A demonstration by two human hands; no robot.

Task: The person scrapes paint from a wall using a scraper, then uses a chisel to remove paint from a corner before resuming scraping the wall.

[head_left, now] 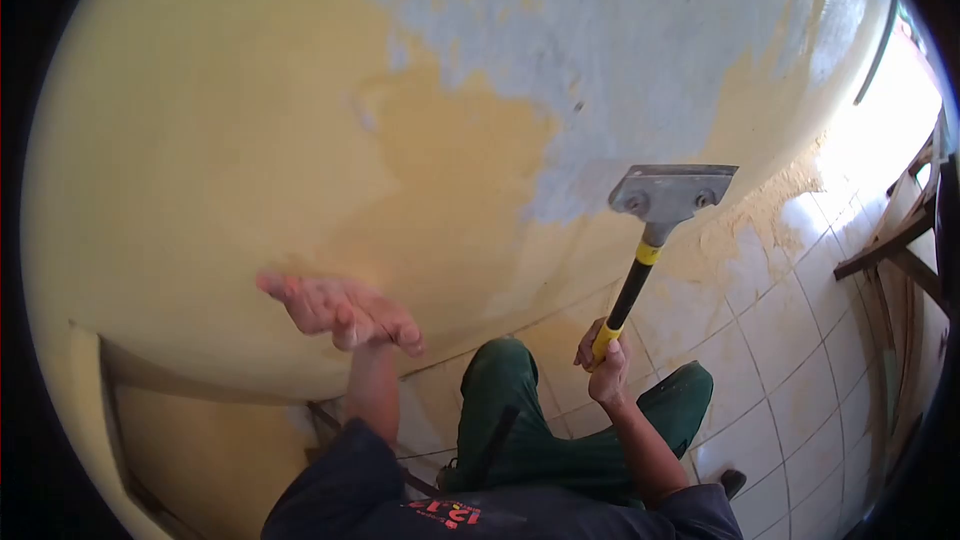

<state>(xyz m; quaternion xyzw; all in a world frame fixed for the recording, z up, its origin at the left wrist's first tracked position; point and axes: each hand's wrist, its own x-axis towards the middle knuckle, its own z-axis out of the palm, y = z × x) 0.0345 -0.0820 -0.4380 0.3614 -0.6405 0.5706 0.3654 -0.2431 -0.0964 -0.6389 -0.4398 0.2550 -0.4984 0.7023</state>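
My right hand (605, 360) is wrapped round the lower yellow grip of a long-handled scraper (630, 290). Its wide metal head points up and away from me, overlapping the lower part of the wall (300, 140) in this view. Yellow paint covers much of that wall, while a large bare patch of grey-blue (640, 50) spreads over the top and right. On the left, my left hand (345, 312) is raised near the wall, palm up, fingers spread and nothing in it.
Pale floor tiles (790, 370) lie below and to the right. Yellow paint scrapings (775, 205) are strewn along the foot of the wall. A wooden frame (900, 240) stands at the right edge. At lower left the wall has a recessed opening (190, 430).
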